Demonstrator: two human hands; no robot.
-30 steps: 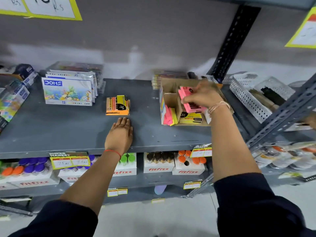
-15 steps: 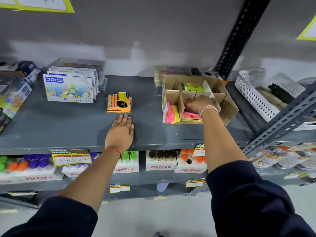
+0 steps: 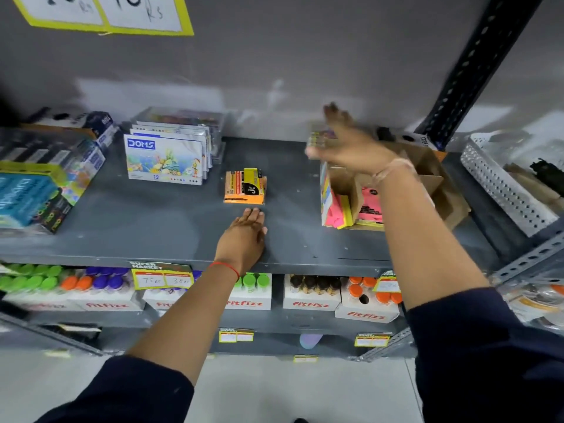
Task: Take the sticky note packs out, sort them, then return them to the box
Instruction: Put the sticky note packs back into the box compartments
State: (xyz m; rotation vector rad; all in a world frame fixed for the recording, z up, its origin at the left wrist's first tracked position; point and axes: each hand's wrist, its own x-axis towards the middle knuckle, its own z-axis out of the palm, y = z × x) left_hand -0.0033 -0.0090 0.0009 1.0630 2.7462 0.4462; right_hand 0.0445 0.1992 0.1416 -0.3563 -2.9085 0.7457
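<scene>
An open cardboard box (image 3: pixel 439 184) with dividers stands on the grey shelf at the right. Pink sticky note packs (image 3: pixel 370 204) lie in its front compartment, and pink and yellow ones (image 3: pixel 337 213) stand in the left slot. An orange and yellow pack (image 3: pixel 245 187) lies alone on the shelf at the centre. My left hand (image 3: pixel 244 236) rests flat on the shelf just in front of that pack, holding nothing. My right hand (image 3: pixel 351 145) is raised and blurred above the box's left rear corner, fingers spread and empty.
DOMS colour boxes (image 3: pixel 164 158) stand at the back left, with more stationery boxes (image 3: pixel 45 181) at the far left. A white perforated basket (image 3: pixel 506 190) sits to the right of the box. A slotted black upright (image 3: pixel 470 65) rises behind it. Fitfizz bottle trays (image 3: pixel 311 296) fill the shelf below.
My right hand put the pink pack into the box's front compartment, let go, and has lifted up and leftward, open. My left hand stayed flat on the shelf.
</scene>
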